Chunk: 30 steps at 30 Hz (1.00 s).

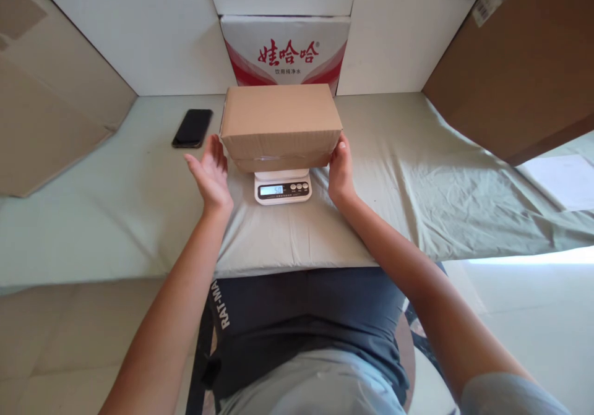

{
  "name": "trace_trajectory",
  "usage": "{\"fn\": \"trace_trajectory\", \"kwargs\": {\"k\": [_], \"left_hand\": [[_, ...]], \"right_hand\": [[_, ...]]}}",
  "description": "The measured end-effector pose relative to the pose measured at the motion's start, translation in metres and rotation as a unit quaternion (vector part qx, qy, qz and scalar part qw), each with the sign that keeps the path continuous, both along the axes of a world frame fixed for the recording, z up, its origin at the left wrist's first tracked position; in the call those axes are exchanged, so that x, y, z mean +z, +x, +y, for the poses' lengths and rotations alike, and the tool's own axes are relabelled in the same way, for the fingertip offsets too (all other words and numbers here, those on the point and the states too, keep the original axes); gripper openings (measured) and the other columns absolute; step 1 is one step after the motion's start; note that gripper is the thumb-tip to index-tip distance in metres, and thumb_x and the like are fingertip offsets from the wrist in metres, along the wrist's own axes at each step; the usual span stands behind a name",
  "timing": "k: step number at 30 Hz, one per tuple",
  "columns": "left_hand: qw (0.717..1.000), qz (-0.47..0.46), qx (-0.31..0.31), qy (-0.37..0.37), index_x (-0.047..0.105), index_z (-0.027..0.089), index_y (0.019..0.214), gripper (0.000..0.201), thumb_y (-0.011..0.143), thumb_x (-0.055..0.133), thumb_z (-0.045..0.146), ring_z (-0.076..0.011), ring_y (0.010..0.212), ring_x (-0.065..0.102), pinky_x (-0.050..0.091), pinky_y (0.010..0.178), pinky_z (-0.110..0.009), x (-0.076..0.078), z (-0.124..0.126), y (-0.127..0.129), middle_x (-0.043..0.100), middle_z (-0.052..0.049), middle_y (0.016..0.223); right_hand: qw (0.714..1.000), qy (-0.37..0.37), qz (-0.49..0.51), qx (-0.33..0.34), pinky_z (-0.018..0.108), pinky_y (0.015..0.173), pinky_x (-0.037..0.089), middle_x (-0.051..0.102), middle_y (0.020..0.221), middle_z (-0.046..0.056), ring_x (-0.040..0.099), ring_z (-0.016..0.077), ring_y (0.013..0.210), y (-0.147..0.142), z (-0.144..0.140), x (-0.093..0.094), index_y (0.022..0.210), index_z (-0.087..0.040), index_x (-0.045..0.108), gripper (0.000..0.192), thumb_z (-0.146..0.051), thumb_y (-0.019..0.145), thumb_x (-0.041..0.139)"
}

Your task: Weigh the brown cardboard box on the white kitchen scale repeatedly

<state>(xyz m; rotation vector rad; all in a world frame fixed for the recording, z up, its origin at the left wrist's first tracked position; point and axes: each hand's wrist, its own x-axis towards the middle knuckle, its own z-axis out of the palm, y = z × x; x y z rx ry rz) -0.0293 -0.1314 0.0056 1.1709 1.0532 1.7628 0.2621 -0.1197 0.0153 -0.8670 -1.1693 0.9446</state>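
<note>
Two arms reach forward | left hand [211, 171] open, palm inward, beside box [279, 124] | right hand [340, 171] open, touching box's side

Between the fingers of the left hand [211, 174] and those of the right hand [340, 171] sits a box [278, 121] of plain brown corrugated cardboard, matt and slightly fibrous; a faint glossy strip along its lower front edge, level with the right fingertips, may be clear tape, though the view is too soft to be sure. Just below the fingertips, the scale [283, 188] is smooth white plastic with a dark glossy display panel. Under both wrists the cloth [417, 174] is pale green woven fabric, matt and creased. Beyond the left fingers lies a phone [192, 128], black and glassy. Past the fingertips, the printed carton [285, 50] shows smooth white card with red ink.
</note>
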Motion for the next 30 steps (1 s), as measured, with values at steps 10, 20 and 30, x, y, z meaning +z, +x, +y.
{"fn": "trace_trajectory", "kwargs": {"k": [10, 20, 30], "left_hand": [[0.999, 0.001, -0.035, -0.006, 0.065, 0.031, 0.147, 0.107, 0.078, 0.03, 0.105, -0.0319, 0.166, 0.036, 0.025, 0.137, -0.046, 0.015, -0.009, 0.013, 0.051, -0.009, 0.171], [0.999, 0.022, -0.032, -0.019, 0.061, 0.032, 0.151, 0.112, 0.081, 0.01, 0.102, -0.0307, 0.167, 0.034, 0.023, 0.138, -0.048, 0.021, -0.013, 0.019, 0.05, -0.008, 0.171], [0.999, 0.013, -0.04, -0.018, 0.063, 0.033, 0.148, 0.109, 0.081, 0.015, 0.103, -0.0301, 0.165, 0.037, 0.026, 0.137, -0.046, 0.023, -0.014, 0.022, 0.053, -0.006, 0.169]], "right_hand": [[0.998, -0.004, 0.054, 0.006, 0.058, 0.139, 0.033, 0.056, 0.164, -0.001, 0.04, 0.0295, 0.164, 0.0, 0.004, -0.002, 0.144, -0.039, 0.057, 0.07, -0.08, 0.089, 0.05], [0.996, -0.01, 0.085, 0.015, 0.059, 0.139, 0.03, 0.061, 0.156, 0.001, 0.042, 0.0309, 0.162, -0.002, 0.003, -0.002, 0.135, -0.038, 0.062, 0.061, -0.077, 0.088, 0.055], [0.997, -0.016, 0.081, 0.012, 0.057, 0.139, 0.031, 0.06, 0.157, 0.0, 0.041, 0.03, 0.162, -0.002, 0.003, -0.001, 0.136, -0.038, 0.062, 0.062, -0.077, 0.089, 0.056]]}}
